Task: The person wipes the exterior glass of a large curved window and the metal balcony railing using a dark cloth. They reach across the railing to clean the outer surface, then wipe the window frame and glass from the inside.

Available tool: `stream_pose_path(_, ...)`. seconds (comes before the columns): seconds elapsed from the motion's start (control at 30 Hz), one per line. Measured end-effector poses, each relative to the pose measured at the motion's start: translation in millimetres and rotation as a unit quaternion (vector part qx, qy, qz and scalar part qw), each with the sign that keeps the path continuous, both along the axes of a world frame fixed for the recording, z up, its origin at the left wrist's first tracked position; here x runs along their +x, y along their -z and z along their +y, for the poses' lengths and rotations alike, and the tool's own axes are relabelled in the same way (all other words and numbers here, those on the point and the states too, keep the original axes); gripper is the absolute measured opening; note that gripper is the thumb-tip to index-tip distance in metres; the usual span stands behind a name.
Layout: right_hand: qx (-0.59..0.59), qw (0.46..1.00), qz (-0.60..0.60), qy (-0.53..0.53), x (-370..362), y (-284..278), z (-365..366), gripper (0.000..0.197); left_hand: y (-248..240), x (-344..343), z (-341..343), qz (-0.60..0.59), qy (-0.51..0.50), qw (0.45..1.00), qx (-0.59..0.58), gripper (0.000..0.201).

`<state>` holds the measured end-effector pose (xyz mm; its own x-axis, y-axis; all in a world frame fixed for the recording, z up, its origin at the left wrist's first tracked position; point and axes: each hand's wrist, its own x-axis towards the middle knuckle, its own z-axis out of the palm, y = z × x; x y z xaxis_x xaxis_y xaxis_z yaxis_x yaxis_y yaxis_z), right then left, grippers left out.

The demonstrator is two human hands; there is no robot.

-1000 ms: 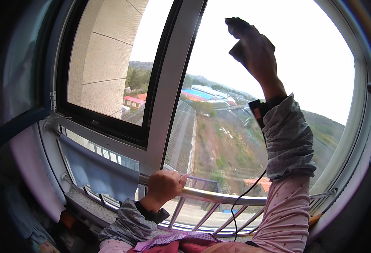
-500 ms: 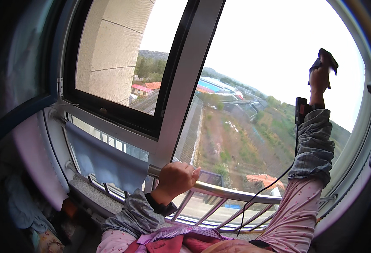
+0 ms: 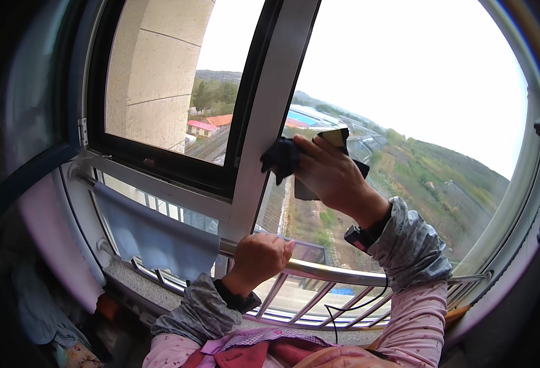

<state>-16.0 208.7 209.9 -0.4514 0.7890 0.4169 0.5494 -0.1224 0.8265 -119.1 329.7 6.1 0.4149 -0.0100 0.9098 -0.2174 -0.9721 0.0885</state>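
Observation:
My left hand (image 3: 259, 260) is closed around the metal railing (image 3: 328, 273) in front of the window. My right hand (image 3: 334, 181) presses a dark cloth (image 3: 281, 158) to the large window pane (image 3: 417, 80), beside the grey upright frame bar (image 3: 269, 104). Parts of the cloth stick out past the fingers on both sides, and the palm hides its middle. A small black device with a cable (image 3: 358, 238) is strapped at my right wrist. Grey sleeve covers are on both forearms.
A light blue cloth (image 3: 156, 230) hangs over the railing at left. Left of the frame bar is a dark-framed sash (image 3: 172, 175); another dark panel (image 3: 34, 110) stands at far left. Pink fabric (image 3: 58, 239) hangs below it. A stone sill (image 3: 141, 288) runs under the railing.
My right hand has swept with the dark cloth from the upper right of the pane down and left to the frame bar. My left hand stays on the railing.

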Motion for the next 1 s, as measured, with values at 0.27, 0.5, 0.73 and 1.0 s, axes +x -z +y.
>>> stream_pose_path(0.27, 0.205, 0.979, -0.013, -0.007, 16, -125, 11, 0.030, 2, 1, 0, -0.005, 0.016, 1.000, 0.002, 0.035)
stream_pose_path(0.5, 0.272, 0.948, 0.061, -0.156, 10, -197, 31, 0.024, 1, -2, 0, -0.005, 0.023, 1.000, 0.000, 0.037)
stream_pose_path(0.73, 0.152, 0.985, -0.080, -0.013, 17, -47, 12, 0.030, 5, 0, 0, 0.015, 0.008, 1.000, 0.007, 0.035)
stream_pose_path(1.0, 0.333, 0.941, -0.062, -0.011, 81, -118, -129, 0.040, -3, 4, -11, -0.031, 0.006, 0.997, -0.073, 0.034)
